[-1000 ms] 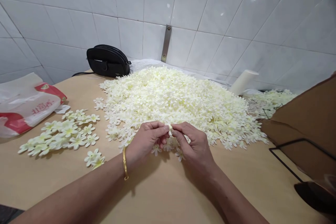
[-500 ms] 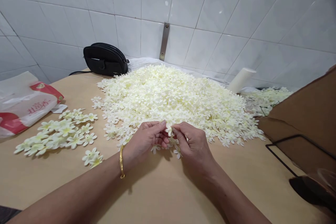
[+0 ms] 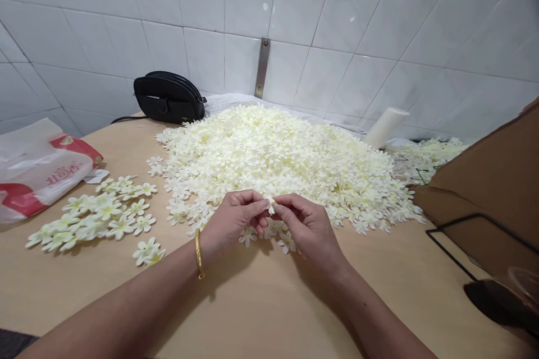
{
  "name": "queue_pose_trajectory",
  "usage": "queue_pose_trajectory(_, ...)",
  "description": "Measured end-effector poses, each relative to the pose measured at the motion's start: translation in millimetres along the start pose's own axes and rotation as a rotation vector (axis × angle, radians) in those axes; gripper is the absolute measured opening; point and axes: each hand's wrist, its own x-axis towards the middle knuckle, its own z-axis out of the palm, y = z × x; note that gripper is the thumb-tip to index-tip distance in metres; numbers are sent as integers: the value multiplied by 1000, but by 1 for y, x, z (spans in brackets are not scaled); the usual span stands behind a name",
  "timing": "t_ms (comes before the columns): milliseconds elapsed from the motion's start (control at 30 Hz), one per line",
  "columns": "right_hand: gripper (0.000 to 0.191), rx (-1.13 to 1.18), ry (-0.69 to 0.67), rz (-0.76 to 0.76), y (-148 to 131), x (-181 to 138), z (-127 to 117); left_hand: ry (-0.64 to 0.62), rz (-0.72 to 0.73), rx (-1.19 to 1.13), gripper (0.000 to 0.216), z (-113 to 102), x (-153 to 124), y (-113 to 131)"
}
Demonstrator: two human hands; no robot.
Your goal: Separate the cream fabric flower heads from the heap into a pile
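Note:
Between the fingertips of both hands is a small white artificial flower, partly hidden by the fingers. My left hand is closed in a pinch on its left side, a gold bangle on the wrist. My right hand pinches it from the right with thumb and forefinger. Just beyond the hands rises a large heap of white and pale yellow artificial flowers. Single blossoms lie on the table under and beside the fingers. A smaller group of flowers lies to the left, with a few blossoms nearer my left forearm.
A black bag stands at the back left by the tiled wall. A white and red plastic bag lies far left. A white roll leans behind the heap. On the right are a cardboard box and a black metal frame.
Both hands have drawn slightly closer together around the flower, which now shows less between the fingers. The view has shifted a little.

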Motion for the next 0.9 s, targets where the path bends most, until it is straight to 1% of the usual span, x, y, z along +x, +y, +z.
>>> queue_pose_trajectory(100, 13, 52, 54, 23, -1, 0, 1, 16, -14, -35, 21, 1, 1, -3)
queue_pose_trajectory(233, 9, 70, 98, -6, 0, 0, 2, -46, -41, -98, 21, 3, -1, -3)
queue_pose_trajectory(333, 10, 86, 86, 2, 2, 1, 1, -76, -33, -108, 18, 4, -2, -1)
queue_pose_trajectory(400, 11, 75, 72, 0, 3, 2, 1, -74, -26, -94, 15, 4, -3, 0)
queue_pose_trajectory(567, 13, 8, 95, -12, -1, 1, 0, -80, -13, -58, 13, 2, -2, -1)
queue_pose_trajectory(700, 15, 111, 13, 40, -6, -1, -2, -104, 52, 20, 12, 2, -6, 1)
queue_pose_trajectory(800, 17, 194, -88, 47, -9, -1, -6, -71, 98, 105, 12, 3, -11, 5)
queue_pose_trajectory(900, 18, 198, -187, 16, -9, 0, -10, -30, 113, 196, 12, 4, -13, 8)
